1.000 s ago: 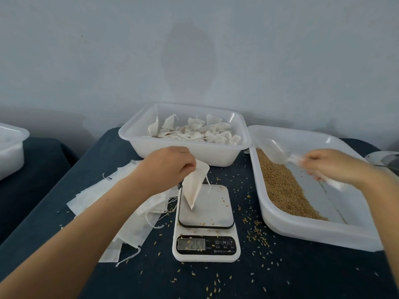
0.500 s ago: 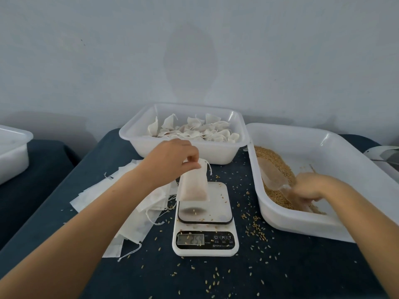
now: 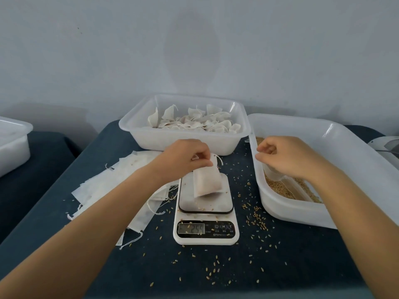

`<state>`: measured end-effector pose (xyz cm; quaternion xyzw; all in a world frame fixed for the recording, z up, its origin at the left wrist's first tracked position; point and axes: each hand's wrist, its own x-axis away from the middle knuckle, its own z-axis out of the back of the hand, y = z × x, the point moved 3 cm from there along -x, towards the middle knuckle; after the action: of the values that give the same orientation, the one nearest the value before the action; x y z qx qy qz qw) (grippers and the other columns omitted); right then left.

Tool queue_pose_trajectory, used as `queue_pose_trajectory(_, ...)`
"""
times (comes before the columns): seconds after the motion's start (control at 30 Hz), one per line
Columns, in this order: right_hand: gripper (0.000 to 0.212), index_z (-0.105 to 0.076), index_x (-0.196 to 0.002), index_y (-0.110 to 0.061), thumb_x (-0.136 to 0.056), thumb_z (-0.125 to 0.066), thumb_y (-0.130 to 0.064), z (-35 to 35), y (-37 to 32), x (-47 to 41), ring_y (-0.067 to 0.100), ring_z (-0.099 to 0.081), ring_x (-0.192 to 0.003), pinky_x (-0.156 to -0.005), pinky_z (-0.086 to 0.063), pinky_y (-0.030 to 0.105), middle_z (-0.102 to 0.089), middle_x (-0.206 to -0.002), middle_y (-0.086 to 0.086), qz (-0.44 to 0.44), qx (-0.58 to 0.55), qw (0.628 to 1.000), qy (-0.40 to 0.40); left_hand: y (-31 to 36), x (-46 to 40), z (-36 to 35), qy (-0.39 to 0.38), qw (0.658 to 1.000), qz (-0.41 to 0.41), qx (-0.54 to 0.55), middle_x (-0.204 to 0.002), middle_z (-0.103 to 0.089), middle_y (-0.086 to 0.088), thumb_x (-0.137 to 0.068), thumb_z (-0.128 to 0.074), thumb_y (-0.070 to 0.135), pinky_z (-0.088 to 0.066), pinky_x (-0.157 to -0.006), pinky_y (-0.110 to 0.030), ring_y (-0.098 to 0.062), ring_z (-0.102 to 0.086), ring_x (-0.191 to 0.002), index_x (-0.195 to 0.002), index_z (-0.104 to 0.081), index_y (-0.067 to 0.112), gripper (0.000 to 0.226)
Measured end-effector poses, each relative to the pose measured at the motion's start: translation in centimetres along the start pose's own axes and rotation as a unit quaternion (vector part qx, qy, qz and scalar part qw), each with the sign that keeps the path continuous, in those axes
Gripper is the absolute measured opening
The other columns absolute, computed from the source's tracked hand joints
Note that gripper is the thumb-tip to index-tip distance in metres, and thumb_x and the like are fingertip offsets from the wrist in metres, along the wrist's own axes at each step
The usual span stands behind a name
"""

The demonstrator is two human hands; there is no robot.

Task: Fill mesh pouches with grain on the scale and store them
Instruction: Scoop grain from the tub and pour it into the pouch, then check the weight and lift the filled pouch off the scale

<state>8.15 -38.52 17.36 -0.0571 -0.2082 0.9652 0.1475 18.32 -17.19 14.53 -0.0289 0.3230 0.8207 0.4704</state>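
Note:
My left hand (image 3: 185, 158) pinches the top of a white mesh pouch (image 3: 207, 182), which hangs tilted with its bottom on the platform of the white scale (image 3: 206, 231). Grain shows faintly through the pouch. My right hand (image 3: 287, 156) hovers over the left side of the white grain tray (image 3: 323, 130), fingers curled and holding nothing. Beneath it a clear plastic scoop (image 3: 275, 176) lies in the brown grain (image 3: 278, 189). Behind the scale, a white tub (image 3: 133, 126) holds several filled pouches.
A pile of flat empty pouches (image 3: 121, 175) with drawstrings lies left of the scale on the dark cloth. Loose grains are scattered around the scale. Another white container (image 3: 13, 143) stands at the far left, and a pale object (image 3: 386, 143) at the right edge.
My right hand let go of the scoop, which now lies in the grain, and rose toward the pouch. My left hand lowered the pouch so that it tilts onto the scale platform.

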Motion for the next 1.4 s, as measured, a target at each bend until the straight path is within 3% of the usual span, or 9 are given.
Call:
queue_pose_trajectory(0.1,0.020,-0.063,-0.107,-0.026,-0.088,-0.062,-0.034,-0.5,-0.3,0.1,0.006,-0.057,-0.088,-0.074,-0.043,0.025,-0.059,-0.092,-0.015,0.018,-0.028,0.999,0.007,-0.5,0.3,-0.8,-0.021,0.999,0.000,-0.033,-0.090,-0.059,0.006,-0.085,-0.067,0.029,-0.042,-0.073,-0.023,-0.004,-0.050,-0.078,-0.092,-0.062,0.017,0.015)
queue_pose_trajectory(0.27,0.016,-0.062,-0.103,-0.029,-0.088,-0.062,-0.034,-0.9,-0.4,0.3,0.001,-0.056,-0.085,-0.067,-0.041,0.016,-0.059,-0.090,-0.017,0.050,-0.041,0.998,0.018,-1.4,1.6,-0.5,0.061,0.997,0.025,-0.035,-0.128,-0.045,0.007,-0.085,-0.062,0.042,-0.035,-0.091,-0.021,-0.005,-0.043,-0.115,-0.136,-0.041,0.021,0.059)
queue_pose_trajectory(0.53,0.016,-0.063,-0.102,-0.031,-0.087,-0.062,-0.036,-1.3,-1.1,0.3,0.005,-0.058,-0.088,-0.082,-0.047,0.030,-0.059,-0.089,-0.020,0.062,-0.012,0.998,0.005,-2.7,2.8,-0.2,0.092,0.993,0.048,-0.062,-0.135,-0.044,0.003,-0.086,-0.058,0.044,-0.043,-0.089,-0.026,-0.010,-0.043,-0.120,-0.138,-0.038,0.023,0.059)
queue_pose_trajectory(0.63,0.015,-0.062,-0.099,-0.033,-0.086,-0.063,-0.038,-1.8,-2.1,-0.7,0.005,-0.059,-0.089,-0.080,-0.045,0.027,-0.058,-0.089,-0.022,0.075,-0.010,0.997,-0.014,-3.1,2.9,-0.7,0.093,0.992,0.052,-0.065,-0.134,-0.045,0.004,-0.088,-0.057,0.044,-0.043,-0.089,-0.026,-0.010,-0.043,-0.121,-0.138,-0.038,0.023,0.058)
queue_pose_trajectory(0.87,0.055,-0.054,-0.129,-0.018,-0.090,-0.049,-0.056,-6.5,-5.6,-7.8,0.019,-0.054,-0.112,-0.096,-0.044,0.034,-0.054,-0.130,-0.001,0.080,0.126,0.959,-0.243,-5.6,5.7,-3.0,0.160,0.977,0.134,-0.041,-0.130,-0.051,0.001,-0.092,-0.055,0.034,-0.037,-0.088,-0.021,-0.009,-0.049,-0.114,-0.134,-0.043,0.016,0.048)
queue_pose_trajectory(1.0,0.060,-0.047,-0.137,-0.020,-0.091,-0.047,-0.058,-8.7,-6.0,-9.8,0.018,-0.044,-0.124,-0.099,-0.044,0.037,-0.044,-0.142,-0.002,0.063,0.099,0.943,-0.312,-7.5,6.5,-3.4,0.159,0.967,0.198,-0.031,-0.130,-0.051,0.002,-0.093,-0.052,0.035,-0.040,-0.088,-0.024,-0.007,-0.049,-0.111,-0.135,-0.042,0.020,0.045)
queue_pose_trajectory(1.13,0.031,-0.063,-0.112,-0.022,-0.089,-0.061,-0.042,-9.7,-5.9,-10.3,0.013,-0.053,-0.110,-0.089,-0.041,0.027,-0.059,-0.120,-0.005,0.099,0.069,0.951,-0.285,-8.6,6.6,-4.0,0.144,0.964,0.224,-0.029,-0.131,-0.050,0.003,-0.093,-0.051,0.036,-0.042,-0.091,-0.025,-0.008,-0.049,-0.112,-0.134,-0.043,0.021,0.044)
queue_pose_trajectory(1.23,0.010,-0.063,-0.093,-0.027,-0.087,-0.066,-0.035,-9.4,-5.6,-9.8,0.013,-0.059,-0.100,-0.079,-0.046,0.023,-0.062,-0.102,-0.008,0.116,0.013,0.952,-0.282,-9.2,7.0,-4.8,0.131,0.962,0.238,-0.032,-0.129,-0.052,0.001,-0.094,-0.051,0.034,-0.041,-0.090,-0.024,-0.010,-0.051,-0.111,-0.132,-0.046,0.018,0.042)
queue_pose_trajectory(1.4,0.011,-0.064,-0.077,-0.028,-0.081,-0.073,-0.032,-6.0,-6.4,-8.0,-0.006,-0.057,-0.062,-0.059,-0.043,0.012,-0.065,-0.075,-0.015,0.158,-0.028,0.958,-0.238,-9.3,7.4,-5.6,0.116,0.965,0.208,-0.105,-0.124,-0.057,-0.004,-0.094,-0.052,0.031,-0.044,-0.093,-0.034,-0.019,-0.054,-0.109,-0.128,-0.051,0.014,0.038)
